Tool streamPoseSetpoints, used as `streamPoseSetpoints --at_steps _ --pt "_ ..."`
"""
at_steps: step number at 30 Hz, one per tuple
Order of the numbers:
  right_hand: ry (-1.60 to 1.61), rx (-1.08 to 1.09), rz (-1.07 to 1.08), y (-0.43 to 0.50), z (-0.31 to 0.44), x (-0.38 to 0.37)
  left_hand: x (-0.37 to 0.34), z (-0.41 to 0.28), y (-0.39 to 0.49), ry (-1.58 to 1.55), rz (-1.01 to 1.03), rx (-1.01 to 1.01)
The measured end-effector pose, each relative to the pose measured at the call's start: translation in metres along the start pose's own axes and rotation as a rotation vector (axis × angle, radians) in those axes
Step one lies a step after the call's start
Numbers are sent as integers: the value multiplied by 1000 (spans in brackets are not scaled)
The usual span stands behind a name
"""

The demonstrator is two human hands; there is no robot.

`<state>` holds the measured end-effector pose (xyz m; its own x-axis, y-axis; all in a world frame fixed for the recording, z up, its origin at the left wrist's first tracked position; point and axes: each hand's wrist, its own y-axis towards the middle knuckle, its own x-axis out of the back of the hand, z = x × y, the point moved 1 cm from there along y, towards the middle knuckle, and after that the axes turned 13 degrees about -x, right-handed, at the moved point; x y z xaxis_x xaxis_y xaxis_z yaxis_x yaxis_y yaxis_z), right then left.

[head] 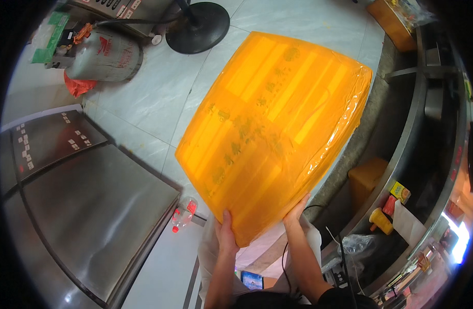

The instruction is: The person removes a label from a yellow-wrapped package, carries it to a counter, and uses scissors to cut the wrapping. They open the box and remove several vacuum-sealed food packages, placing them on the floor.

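A large box point(271, 116) wrapped all over in glossy yellow tape fills the middle of the view, with dark printed marks showing through its top face. My left hand point(226, 233) grips its near left corner, thumb on top and fingers hidden beneath. On the near right edge, my right hand point(295, 213) presses against the side, most of its fingers out of sight under the box. Both forearms reach forward from the bottom of the picture. Whether the far end rests on the floor I cannot tell.
A grey gas cylinder point(105, 56) and a round black stand base point(197, 27) stand on the tiled floor point(151, 104). Left is a stainless steel cabinet point(93, 216), with a clear plastic bottle point(185, 212) beside it. Metal shelving point(404, 127) runs along the right, holding a yellow cup point(381, 221).
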<state>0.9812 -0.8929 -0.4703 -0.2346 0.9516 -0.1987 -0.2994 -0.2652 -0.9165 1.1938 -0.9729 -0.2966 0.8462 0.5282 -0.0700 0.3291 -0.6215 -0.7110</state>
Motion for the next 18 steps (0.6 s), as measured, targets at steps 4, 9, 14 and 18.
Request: streamPoseSetpoints --at_steps 4,9,14,18 --pt "-9 -106 -61 -13 -8 -7 -10 -27 -1 25 102 -65" --pt "247 -144 318 -17 -21 -41 -15 -44 23 439 98 -118" --pt "-16 -472 175 -14 -137 -123 2 -128 121 588 200 -129" --pt "-494 -761 333 -75 -210 -223 -18 -242 239 783 583 -284"
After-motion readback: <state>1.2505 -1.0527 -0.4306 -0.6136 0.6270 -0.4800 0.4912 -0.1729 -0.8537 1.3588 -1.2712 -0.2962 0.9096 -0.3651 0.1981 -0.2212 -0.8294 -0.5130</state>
